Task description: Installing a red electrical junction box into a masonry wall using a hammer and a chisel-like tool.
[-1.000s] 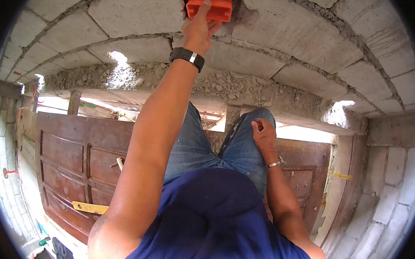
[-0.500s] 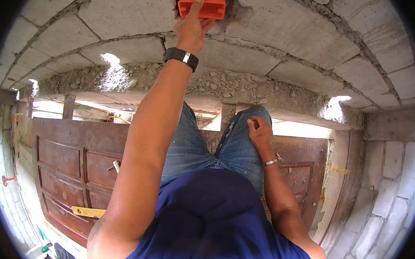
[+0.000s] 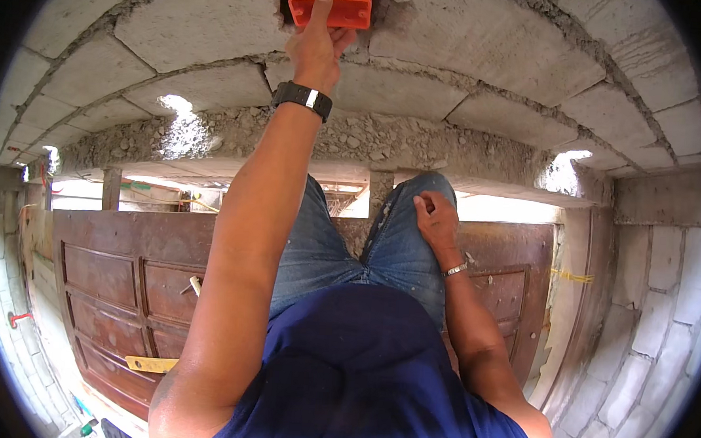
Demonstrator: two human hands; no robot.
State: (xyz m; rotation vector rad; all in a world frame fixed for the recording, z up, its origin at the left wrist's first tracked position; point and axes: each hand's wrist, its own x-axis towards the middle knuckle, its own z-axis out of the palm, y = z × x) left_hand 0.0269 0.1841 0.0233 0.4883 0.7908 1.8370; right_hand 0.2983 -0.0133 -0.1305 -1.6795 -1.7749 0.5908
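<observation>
In the head view my left hand (image 3: 316, 55) has its fingers wrapped on an orange plastic box (image 3: 344, 11), thumb on its front. The box sits in a rough dark recess in the grey block wall (image 3: 502, 44). My right hand (image 3: 434, 215) rests on the right thigh of my jeans (image 3: 396, 257), fingers curled and nothing visible in them.
A rubble-filled concrete ledge (image 3: 378, 137) crosses below the blocks. A brown panelled door (image 3: 101, 285) lies behind my legs, with a yellow strip (image 3: 149, 364) near its lower left. Block walls (image 3: 651, 306) flank both sides; a small red object (image 3: 19, 319) is at the left.
The whole view has shifted slightly, so the box and my left hand appear a little further left. My left hand still holds the box at the recess; my right hand stays on the thigh.
</observation>
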